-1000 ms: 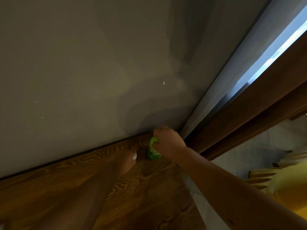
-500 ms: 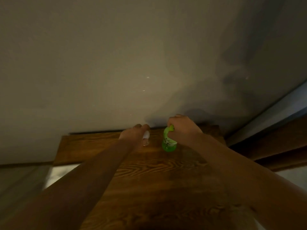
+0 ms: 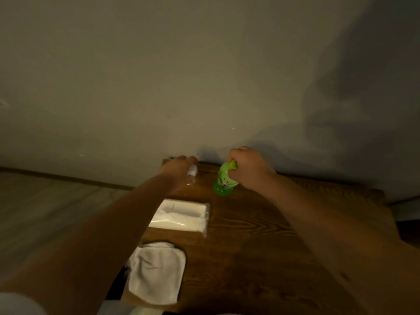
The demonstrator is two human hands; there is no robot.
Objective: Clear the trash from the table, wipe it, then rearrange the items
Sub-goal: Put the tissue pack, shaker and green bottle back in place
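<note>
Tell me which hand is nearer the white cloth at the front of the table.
Left. The left hand is up near the wall, its forearm passing beside the cloth. The right hand is further across the table, gripping the green bottle.

The right hand [image 3: 246, 170] hides the green bottle's [image 3: 223, 184] top.

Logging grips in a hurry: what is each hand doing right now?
Left hand: closed on a small clear bottle with a white cap.
Right hand: closed on the top of a green plastic bottle.
</note>
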